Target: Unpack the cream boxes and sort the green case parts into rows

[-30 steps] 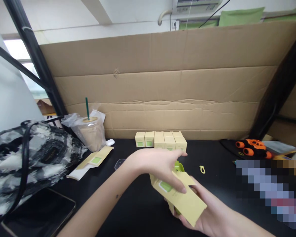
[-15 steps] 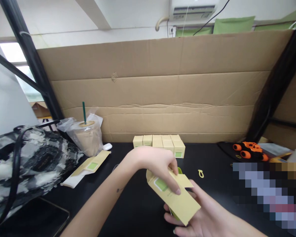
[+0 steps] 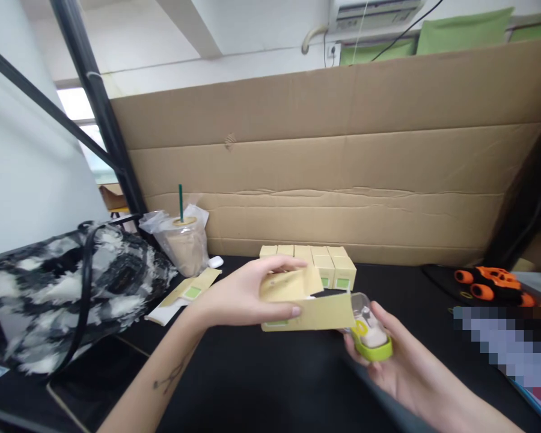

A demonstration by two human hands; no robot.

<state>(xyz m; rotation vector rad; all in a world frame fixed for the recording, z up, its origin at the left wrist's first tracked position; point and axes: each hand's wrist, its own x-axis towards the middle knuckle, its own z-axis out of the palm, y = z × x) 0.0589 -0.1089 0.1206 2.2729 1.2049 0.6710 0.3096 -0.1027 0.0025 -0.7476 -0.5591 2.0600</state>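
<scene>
Two items held: left hand (image 3: 243, 293) pinches the opened carton (image 3: 313, 314); right hand (image 3: 399, 376) grips the green-based container (image 3: 373, 338), now emerged beside the carton's end, above the bench (image 3: 270, 385). Carton and container therefore appear separated.

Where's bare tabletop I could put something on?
One bare patch of the black tabletop lies between the left hand and the right hand, on the near side of the held carton. Another lies right of the row of boxes, left of the orange toy car. The left side is crowded: patterned bag, bagged cup, flattened carton.
</scene>
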